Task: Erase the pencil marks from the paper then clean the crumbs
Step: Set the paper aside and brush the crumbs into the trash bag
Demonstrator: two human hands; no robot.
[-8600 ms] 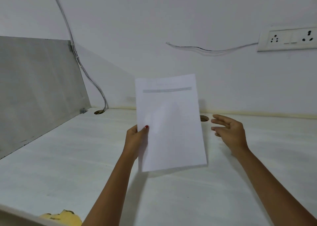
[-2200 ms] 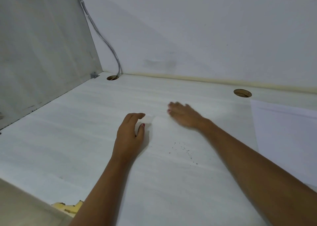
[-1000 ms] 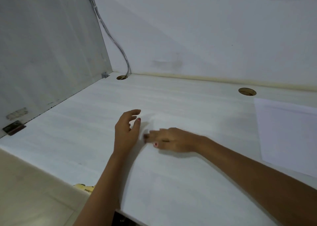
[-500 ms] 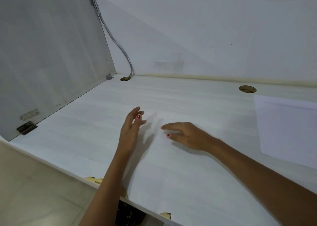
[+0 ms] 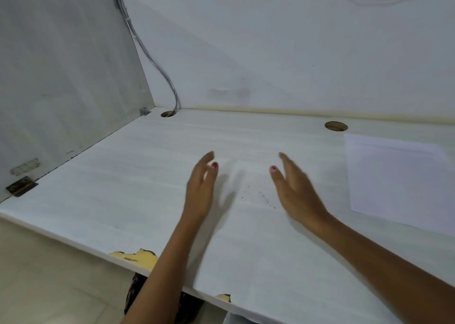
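A white sheet of paper lies flat on the white desk at the right. Dark eraser crumbs are scattered in a small patch on the desk between my hands. My left hand stands on its edge just left of the crumbs, fingers straight, holding nothing. My right hand is held on edge just right of them, palm facing left, also holding nothing. Both are slightly blurred. No eraser is in view.
A grey side panel walls the desk on the left, with a hinge at its base. Two cable holes sit near the back wall; a cable drops into the left one. The desk's front edge is chipped.
My right hand has drawn back to the right of the crumbs and turned onto its edge, uncovering them. My left hand has stayed beside them. The paper has not moved.
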